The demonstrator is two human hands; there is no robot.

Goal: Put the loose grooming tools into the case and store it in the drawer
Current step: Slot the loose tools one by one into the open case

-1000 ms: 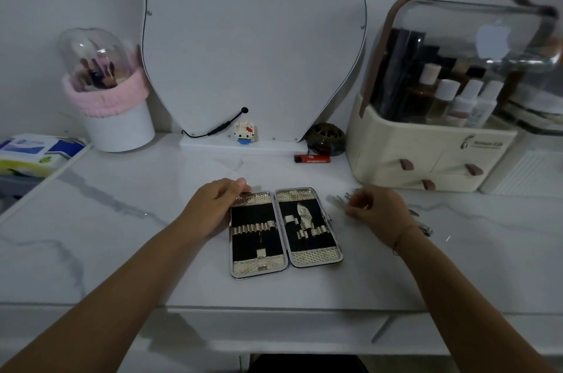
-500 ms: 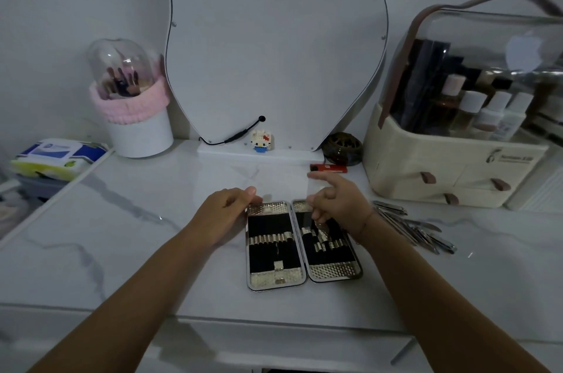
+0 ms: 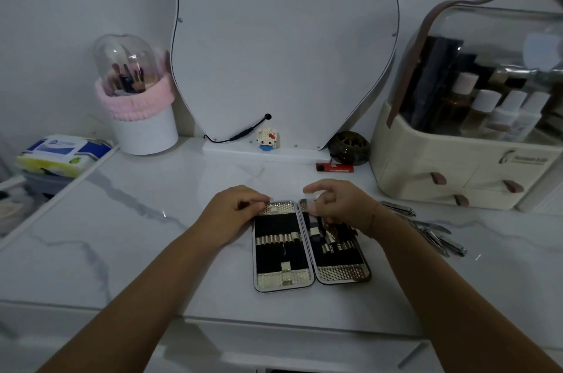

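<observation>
The left hand is curling its fingers onto the top left corner of the open manicure case, holding it flat on the marble worktop. The right hand is hovering over the case's right half with bent, pinched fingers; whether it is holding anything is too blurred to tell. The loose grooming tools are lying piled beside the right wrist, apart from the case

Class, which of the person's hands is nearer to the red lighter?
Right. The right hand sits directly in front of the lighter, over the case's right half; the left hand holds the case's upper left corner, farther off.
</observation>
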